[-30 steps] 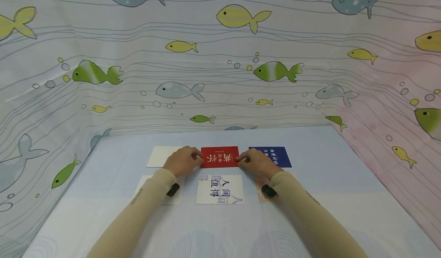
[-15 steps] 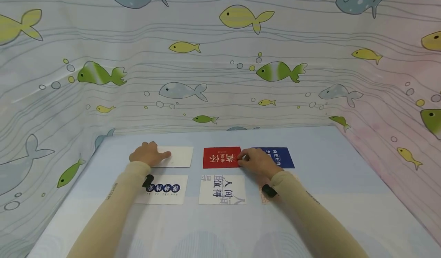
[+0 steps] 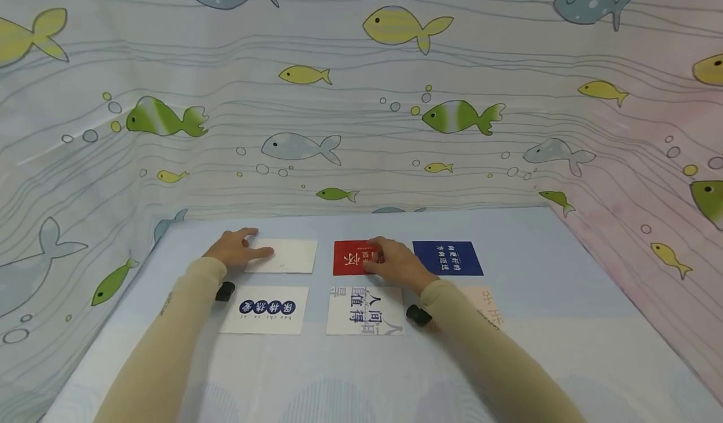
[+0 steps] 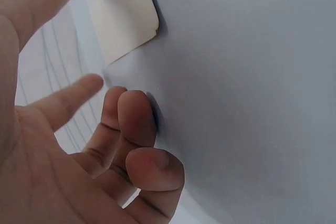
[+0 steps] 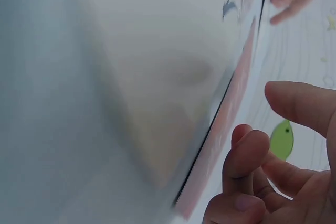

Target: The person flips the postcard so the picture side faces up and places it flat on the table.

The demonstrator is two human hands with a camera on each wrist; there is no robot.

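Observation:
My left hand [image 3: 230, 249] is at the left end of a blank white card [image 3: 296, 257], thumb and index finger stretched apart. In the left wrist view its other fingers [image 4: 136, 116] curl loosely around nothing; whether it touches the card I cannot tell. Over the right part of a red card [image 3: 344, 261] with white characters hovers my right hand [image 3: 403, 266]. The right wrist view shows the thumb [image 5: 294, 100] well apart from loosely bent fingers, with nothing between them. To its right lies a dark blue card [image 3: 452, 258] with white writing.
In the nearer row lie a white card [image 3: 262, 322] with blue circles, a white card [image 3: 344, 322] with blue and grey characters, and an orange-printed card [image 3: 487, 297] partly under the right sleeve. A fish-patterned curtain [image 3: 361, 109] surrounds the pale table [image 3: 361, 366].
My left hand has left the red card's left edge and gone left to the blank card. My right hand has come off the red card's right edge and shifted left over it.

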